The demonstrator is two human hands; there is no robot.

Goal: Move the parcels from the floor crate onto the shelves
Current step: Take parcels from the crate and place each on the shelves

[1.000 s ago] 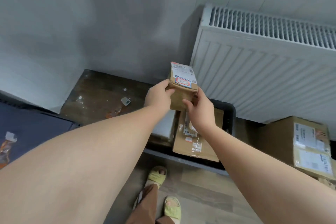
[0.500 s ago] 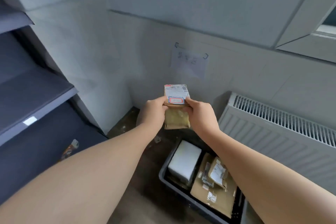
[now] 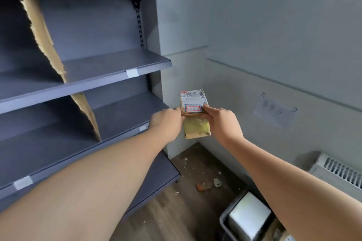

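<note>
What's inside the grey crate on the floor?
The crate holds a white parcel and brown packaging beside it. The right arm and the picture's edge hide the rest.

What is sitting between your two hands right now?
In the head view, a small brown parcel with a white label is pinched between the left hand and the right hand, beside the shelves.

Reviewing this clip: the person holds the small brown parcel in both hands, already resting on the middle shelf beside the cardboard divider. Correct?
Not quite. In the head view the small brown parcel is in both hands, left hand and right hand, but it is in the air to the right of the shelves, not resting on any of them or beside a cardboard divider.
</note>
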